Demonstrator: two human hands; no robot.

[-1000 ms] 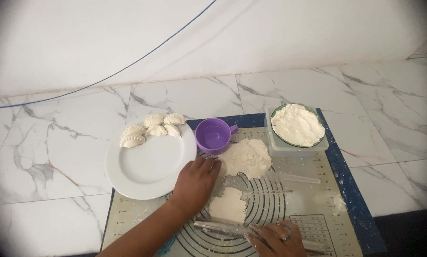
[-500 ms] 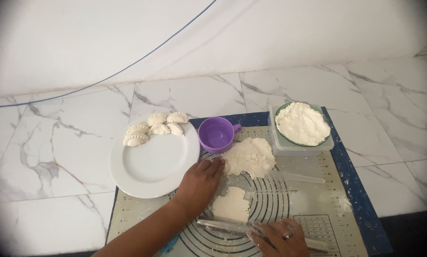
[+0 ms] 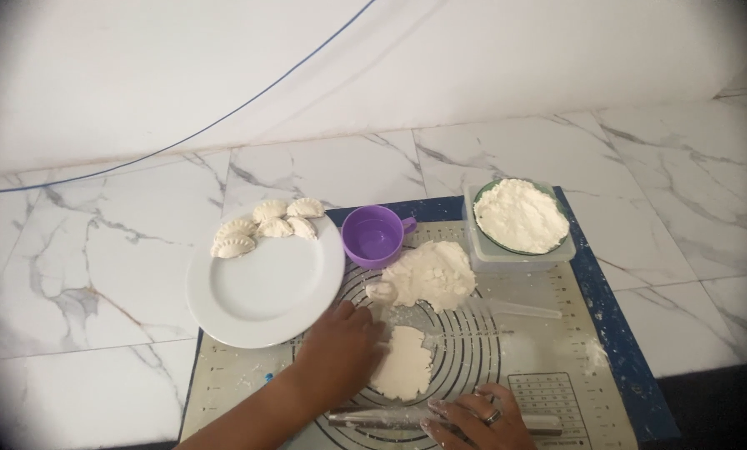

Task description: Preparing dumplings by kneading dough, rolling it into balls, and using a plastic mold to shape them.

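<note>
Dough disc [image 3: 402,363]: one flat, pale, roughly round sheet with an uneven edge, lying near the middle of the mat [image 3: 548,367], on its printed concentric rings. The left hand [image 3: 340,350] lies flat with fingers together, its fingertips on the disc's left edge. The right hand [image 3: 473,417], dusted with flour and wearing a ring, rests on one thin rolling pin [image 3: 407,417] that lies across the mat just below the disc; its fingers lie over the pin, but whether they grip it I cannot tell. Behind the disc sits one lumpy, crumbly heap of dough [image 3: 432,273], touching one clear plastic spoon [image 3: 473,304] whose handle points right. One small purple cup [image 3: 375,236] with a side handle stands at the mat's upper edge, just beside one smooth round white plate [image 3: 265,287]. On the plate's far rim lie five crescent dumplings [image 3: 267,223] with crimped, ridged edges, close together. At the upper right, one round bowl [image 3: 521,217] heaped with powdery white flour sits in a pale square tub. The mat is grey with a blue border, dusted with flour, on a white marble surface veined with grey.
</note>
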